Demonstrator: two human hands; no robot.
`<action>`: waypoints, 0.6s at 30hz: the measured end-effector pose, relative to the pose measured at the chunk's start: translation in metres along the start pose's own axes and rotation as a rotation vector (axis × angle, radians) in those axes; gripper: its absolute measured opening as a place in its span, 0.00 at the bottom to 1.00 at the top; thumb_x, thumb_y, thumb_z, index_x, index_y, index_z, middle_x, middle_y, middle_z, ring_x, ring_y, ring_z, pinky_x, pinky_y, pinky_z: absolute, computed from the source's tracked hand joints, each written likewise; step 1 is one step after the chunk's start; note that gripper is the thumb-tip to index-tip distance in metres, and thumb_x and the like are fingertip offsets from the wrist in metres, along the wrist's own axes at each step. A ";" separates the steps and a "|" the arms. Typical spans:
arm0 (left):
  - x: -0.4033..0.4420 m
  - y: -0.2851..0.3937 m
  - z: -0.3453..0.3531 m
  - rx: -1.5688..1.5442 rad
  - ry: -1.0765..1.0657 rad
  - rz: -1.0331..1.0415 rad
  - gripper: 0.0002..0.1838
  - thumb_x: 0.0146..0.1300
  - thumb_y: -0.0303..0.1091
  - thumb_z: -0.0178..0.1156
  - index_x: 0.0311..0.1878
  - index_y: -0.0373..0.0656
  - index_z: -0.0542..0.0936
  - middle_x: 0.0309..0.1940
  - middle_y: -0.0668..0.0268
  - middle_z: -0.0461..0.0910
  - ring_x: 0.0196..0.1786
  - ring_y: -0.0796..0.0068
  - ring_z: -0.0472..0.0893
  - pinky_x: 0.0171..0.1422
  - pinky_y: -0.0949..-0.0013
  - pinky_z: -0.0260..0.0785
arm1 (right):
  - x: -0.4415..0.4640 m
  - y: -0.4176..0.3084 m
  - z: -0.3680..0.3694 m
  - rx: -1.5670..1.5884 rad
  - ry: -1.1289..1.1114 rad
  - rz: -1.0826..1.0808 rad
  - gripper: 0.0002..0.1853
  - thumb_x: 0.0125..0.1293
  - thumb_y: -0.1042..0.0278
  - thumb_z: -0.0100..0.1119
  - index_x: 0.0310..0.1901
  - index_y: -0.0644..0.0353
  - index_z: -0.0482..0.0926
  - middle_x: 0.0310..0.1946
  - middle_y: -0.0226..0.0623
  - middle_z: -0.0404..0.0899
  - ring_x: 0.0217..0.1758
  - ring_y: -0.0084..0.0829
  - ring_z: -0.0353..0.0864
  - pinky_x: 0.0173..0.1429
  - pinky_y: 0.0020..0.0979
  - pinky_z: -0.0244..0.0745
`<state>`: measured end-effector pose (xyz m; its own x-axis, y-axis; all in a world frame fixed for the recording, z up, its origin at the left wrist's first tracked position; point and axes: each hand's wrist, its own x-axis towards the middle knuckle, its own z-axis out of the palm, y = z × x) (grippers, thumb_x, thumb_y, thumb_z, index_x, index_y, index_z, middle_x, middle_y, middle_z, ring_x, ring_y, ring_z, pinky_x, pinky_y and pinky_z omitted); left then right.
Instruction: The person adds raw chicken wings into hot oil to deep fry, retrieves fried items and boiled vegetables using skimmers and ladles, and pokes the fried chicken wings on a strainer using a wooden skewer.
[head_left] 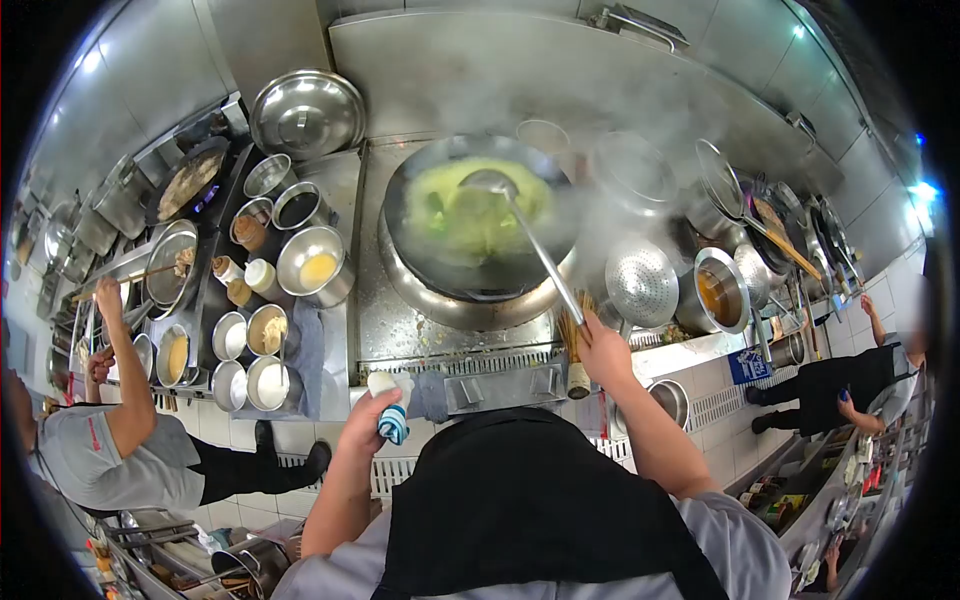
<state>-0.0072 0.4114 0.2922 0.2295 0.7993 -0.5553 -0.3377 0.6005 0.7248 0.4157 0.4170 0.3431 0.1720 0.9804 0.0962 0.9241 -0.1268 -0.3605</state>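
My right hand (604, 352) is wrapped round the end of a long metal ladle (541, 247). The ladle's bowl lies in a large dark wok (408, 262) on the burner. Steaming, yellow-green liquid with green pieces (470, 222) fills the wok, and vapour blurs its contents. Near the stove's front edge, my left hand (368, 422) grips a folded cloth (393, 424), white with blue stripes. Just left of my right hand stands a bamboo wok brush (577, 370).
Metal seasoning pots (316, 265) crowd the counter at left. A perforated skimmer (641, 283) and a pot of brownish liquid (720, 290) sit at right. One co-worker (120, 440) stands at far left, another (850, 385) at far right.
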 end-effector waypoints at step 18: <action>0.042 -0.016 0.058 -0.362 -0.377 -0.205 0.32 0.72 0.62 0.48 0.57 0.40 0.76 0.43 0.58 0.83 0.42 0.62 0.84 0.42 0.59 0.79 | 0.019 -0.016 -0.047 0.372 0.004 0.220 0.18 0.60 0.67 0.59 0.51 0.65 0.77 0.28 0.50 0.78 0.32 0.47 0.79 0.41 0.41 0.73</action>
<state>0.0605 0.4364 0.2813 0.6113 0.6591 -0.4381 -0.5285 0.7520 0.3939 0.4201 0.4303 0.3938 0.3531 0.9354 -0.0173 0.6794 -0.2690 -0.6827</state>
